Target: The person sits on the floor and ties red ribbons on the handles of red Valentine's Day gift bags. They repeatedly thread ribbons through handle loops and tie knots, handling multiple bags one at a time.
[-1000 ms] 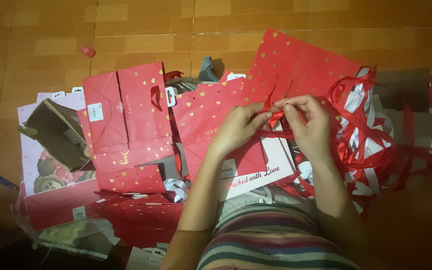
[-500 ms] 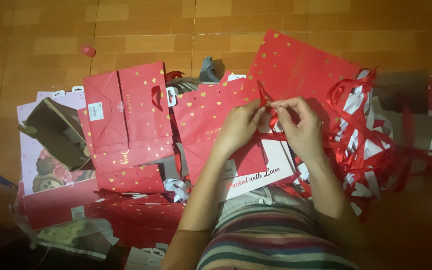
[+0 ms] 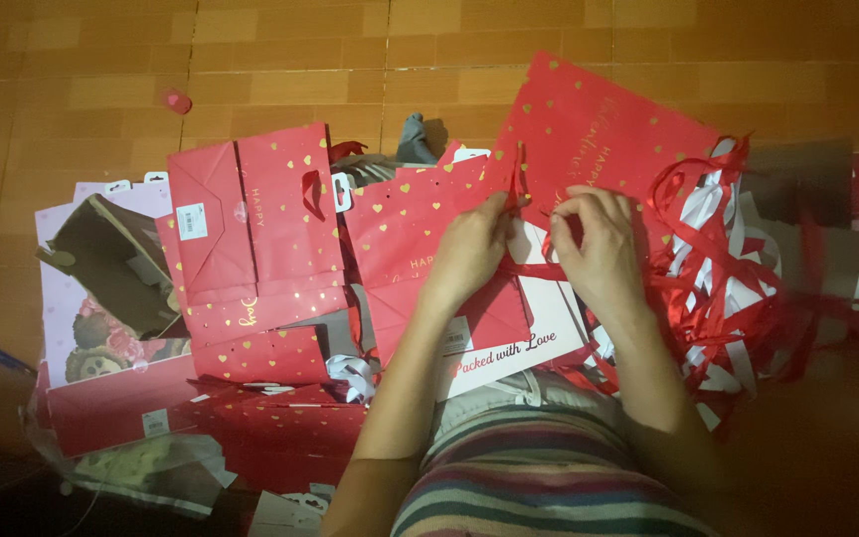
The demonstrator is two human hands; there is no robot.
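- Since the earlier frame, both hands are sitting slightly lower and closer together over the bag, and the ribbon between them is standing more upright; the piles around them are lying as they were.
- Left hand (image 3: 471, 251) is pinching a red ribbon (image 3: 519, 179) between thumb and fingertips at the top edge of a red gift bag with gold hearts (image 3: 429, 249), which is lying flat on the floor just ahead of the person's lap.
- Right hand (image 3: 597, 244) is closing its fingertips on the same ribbon just beside the left, at about 3 o'clock from it, with the other fingers curled in.
- A larger red bag (image 3: 599, 129) is lying at 12 to 1 o'clock, partly under the hands.
- Judging from the grip, the thin ribbon could be slipping out of the pinch, or pulling hard could be tearing the paper edge where it is passing through.
- A tangle of red and white ribbons (image 3: 718, 268) is crowding the right hand at 3 o'clock, so a loose strand could be getting caught up with the one in hand.
- At 9 o'clock another red bag with a price sticker (image 3: 251, 239) is resting on a pink bag printed with teddy bears (image 3: 82, 328), with an open brown box (image 3: 101, 249) on top.
- A white card with script lettering (image 3: 539, 338) is peeking out at 6 o'clock, below the bag in hand.
- Small red scrap (image 3: 178, 100) is lying alone on the tiled floor (image 3: 350, 60) at 11 o'clock.
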